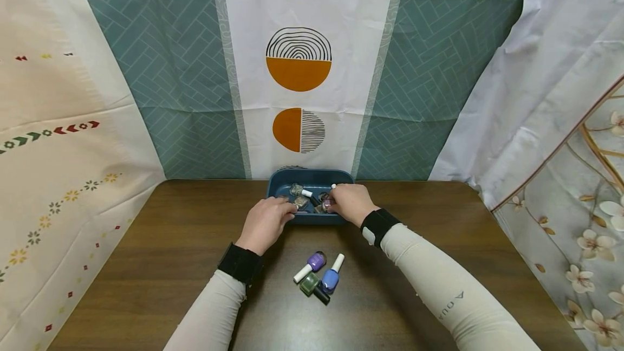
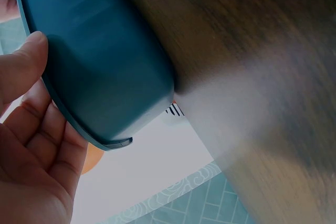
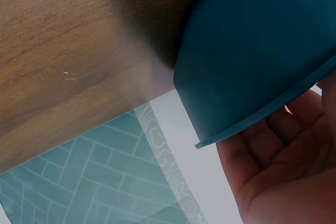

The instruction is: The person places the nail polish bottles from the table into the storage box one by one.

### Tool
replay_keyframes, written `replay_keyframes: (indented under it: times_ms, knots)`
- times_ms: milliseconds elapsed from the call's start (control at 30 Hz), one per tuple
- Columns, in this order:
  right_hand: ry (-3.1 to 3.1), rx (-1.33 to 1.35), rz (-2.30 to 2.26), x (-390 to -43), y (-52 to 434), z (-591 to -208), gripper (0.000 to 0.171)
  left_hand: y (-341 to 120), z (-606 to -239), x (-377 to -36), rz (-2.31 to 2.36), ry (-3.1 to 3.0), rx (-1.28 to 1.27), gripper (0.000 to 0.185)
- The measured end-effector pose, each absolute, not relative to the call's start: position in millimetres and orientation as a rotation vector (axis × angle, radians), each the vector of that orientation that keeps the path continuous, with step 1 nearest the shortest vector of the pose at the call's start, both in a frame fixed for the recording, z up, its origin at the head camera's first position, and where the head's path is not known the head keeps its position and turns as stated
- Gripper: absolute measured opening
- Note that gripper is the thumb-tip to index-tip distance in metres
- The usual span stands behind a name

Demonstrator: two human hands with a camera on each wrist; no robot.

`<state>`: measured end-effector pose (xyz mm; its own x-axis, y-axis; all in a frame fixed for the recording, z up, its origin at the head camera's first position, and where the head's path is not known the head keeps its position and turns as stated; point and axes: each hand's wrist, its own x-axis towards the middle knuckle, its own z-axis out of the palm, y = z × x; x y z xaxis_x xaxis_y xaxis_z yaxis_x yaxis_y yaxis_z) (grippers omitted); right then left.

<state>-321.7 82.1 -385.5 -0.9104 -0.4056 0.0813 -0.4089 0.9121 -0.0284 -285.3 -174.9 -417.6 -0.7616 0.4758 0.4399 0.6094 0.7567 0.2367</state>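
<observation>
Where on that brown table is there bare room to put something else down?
The table is bare on its left side, from the left hand to the patterned curtain, and on its right side past the right forearm. It is crowded in the middle: the blue tray holds several bottles, with both hands at it, and three nail polish bottles lie between the forearms.

Even, bright, diffuse light is filling the head view; soft shadows are falling beneath the forearms and beside the nail polish bottles [image 1: 317,276] on the wooden table [image 1: 161,242]. Wide-angle distortion is bowing the curtains [image 1: 536,96] toward the left and right edges. In both wrist views the table is blurring into a pale haze near the frame centre, and the teal tray [image 2: 105,66] is appearing soft and slightly out of focus, its underside darkening in shadow.
</observation>
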Motion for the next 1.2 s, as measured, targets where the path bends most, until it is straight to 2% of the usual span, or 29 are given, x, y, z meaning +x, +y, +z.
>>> replay_keyframes:
  times_ms: [833,1200]
  knots:
    - [-3.026,0.627,0.105,-322.0,81.0,-383.6,0.017,-174.5,-417.4,-285.9,-0.503,-2.609,-0.821,0.01]
    - [-2.994,0.642,0.113,-318.7,81.8,-384.4,0.022,-174.7,-417.8,-285.7,-0.506,-2.6,-0.828,0.01]
